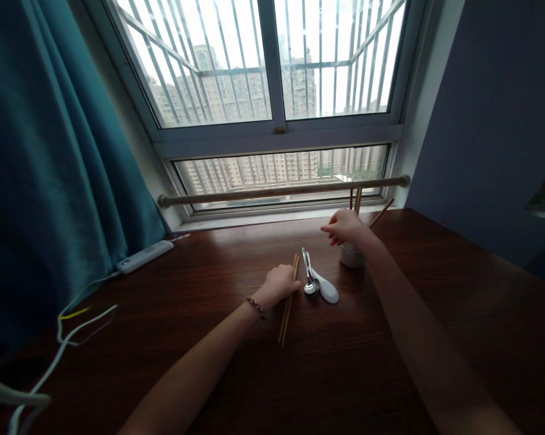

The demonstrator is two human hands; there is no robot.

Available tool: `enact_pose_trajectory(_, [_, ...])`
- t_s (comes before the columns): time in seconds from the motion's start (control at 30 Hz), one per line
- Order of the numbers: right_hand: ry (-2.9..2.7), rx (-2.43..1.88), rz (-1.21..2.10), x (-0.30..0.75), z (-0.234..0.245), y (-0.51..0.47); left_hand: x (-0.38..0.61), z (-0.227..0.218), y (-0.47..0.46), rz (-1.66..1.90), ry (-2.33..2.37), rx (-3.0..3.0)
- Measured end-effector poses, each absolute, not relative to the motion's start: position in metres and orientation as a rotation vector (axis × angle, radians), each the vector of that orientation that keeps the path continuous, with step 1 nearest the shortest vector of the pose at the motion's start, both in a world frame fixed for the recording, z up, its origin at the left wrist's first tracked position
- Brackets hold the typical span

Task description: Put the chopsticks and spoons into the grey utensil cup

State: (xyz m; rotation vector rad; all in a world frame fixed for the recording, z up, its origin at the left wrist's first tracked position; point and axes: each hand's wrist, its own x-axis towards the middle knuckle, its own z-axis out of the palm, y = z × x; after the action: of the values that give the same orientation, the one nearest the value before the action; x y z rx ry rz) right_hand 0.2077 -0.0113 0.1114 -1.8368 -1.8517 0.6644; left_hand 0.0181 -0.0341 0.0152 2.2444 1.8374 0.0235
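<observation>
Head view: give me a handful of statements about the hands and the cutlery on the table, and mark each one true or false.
1. The left hand touches a pair of wooden chopsticks lying flat on the table. True.
2. The right hand holds the white spoon. False: the white spoon lies on the table beside the metal spoon, and the right hand hovers over the white holder.
3. More chopsticks stand in the white holder. True.
4. The white holder lies tipped on its side. False: it stands upright.
5. A teal curtain hangs at the left. True.
</observation>
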Motion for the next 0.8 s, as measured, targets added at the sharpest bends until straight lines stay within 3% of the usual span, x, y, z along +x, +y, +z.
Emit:
enact_pose_trajectory(0.1, [-2.049,-1.859,0.748,0.177,0.097,-0.015,0.013,0.024,-0.031,0.034,1.79,2.258])
enact_pose_trajectory(0.23, [-2.214,-1.985,0.55,0.148,0.075,-0.016,-0.002,0.056,-0.025,0.24,1.76,2.287])
enact_pose_trajectory(0.57, [-2.398,-1.881,0.326,0.119,0.047,-0.029,0.041,0.151,0.012,1.422,1.604,2.252])
enact_pose_trajectory(0.8, [-2.443,-1.756,0.349,0.11,0.047,-0.037,0.125,0.152,0.037,1.656,1.415,2.229])
